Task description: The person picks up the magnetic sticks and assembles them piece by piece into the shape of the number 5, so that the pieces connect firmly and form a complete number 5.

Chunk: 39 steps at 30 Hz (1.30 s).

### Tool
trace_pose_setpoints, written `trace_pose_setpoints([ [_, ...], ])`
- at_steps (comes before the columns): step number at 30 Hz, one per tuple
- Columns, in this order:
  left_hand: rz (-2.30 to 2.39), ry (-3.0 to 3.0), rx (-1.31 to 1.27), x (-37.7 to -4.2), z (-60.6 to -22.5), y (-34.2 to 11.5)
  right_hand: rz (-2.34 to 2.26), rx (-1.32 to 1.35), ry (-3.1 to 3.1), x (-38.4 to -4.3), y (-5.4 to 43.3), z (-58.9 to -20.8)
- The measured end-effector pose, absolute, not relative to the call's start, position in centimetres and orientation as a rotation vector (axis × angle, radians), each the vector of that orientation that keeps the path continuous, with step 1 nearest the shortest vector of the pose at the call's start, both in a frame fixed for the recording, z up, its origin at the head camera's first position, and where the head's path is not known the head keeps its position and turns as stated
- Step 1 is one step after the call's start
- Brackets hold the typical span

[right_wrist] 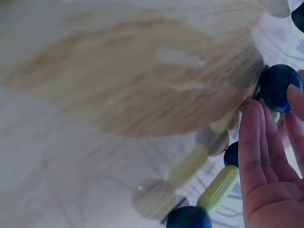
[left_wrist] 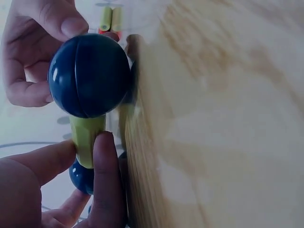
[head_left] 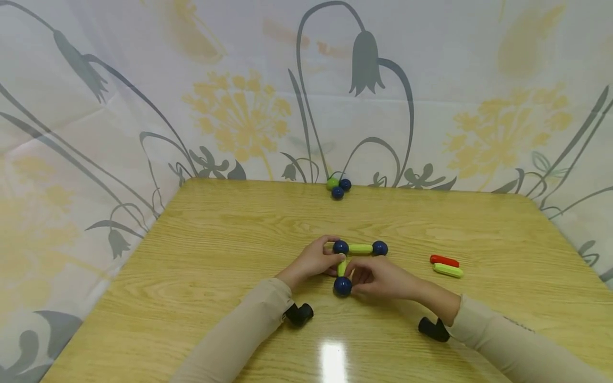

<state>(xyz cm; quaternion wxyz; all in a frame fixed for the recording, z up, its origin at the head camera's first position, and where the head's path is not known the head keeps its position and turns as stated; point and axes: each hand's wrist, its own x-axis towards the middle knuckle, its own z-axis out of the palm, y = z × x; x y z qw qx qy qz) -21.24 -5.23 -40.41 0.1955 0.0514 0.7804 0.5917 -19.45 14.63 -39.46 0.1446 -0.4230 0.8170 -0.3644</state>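
A dark blue ball (head_left: 341, 247) forms the corner of an L of balls and yellow-green rods on the wooden table. One rod (head_left: 360, 249) runs right from it to another blue ball (head_left: 380, 248). The second rod (head_left: 342, 267) leads toward the person, ending in the near blue ball (head_left: 342, 286). My left hand (head_left: 316, 260) pinches this second rod between thumb and finger, another finger reaching the corner ball. From the right side, my right hand (head_left: 383, 279) holds the near ball with its thumb and fingertips; the left wrist view shows the thumb against that ball (left_wrist: 90, 76).
A loose red rod (head_left: 444, 261) and a yellow-green rod (head_left: 448, 270) lie side by side on the right. At the table's back edge sit a green ball (head_left: 332, 184) and two blue balls (head_left: 337, 193). A patterned cloth (head_left: 297, 117) hangs behind.
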Motion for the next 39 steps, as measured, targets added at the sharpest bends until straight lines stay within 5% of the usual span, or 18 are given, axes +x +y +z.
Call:
trace_pose_setpoints([
  [39, 1.577, 2.272, 0.185, -20.9, -40.1, -5.0, -1.087, -1.033, 2.757, -17.8, 24.8, -38.5],
])
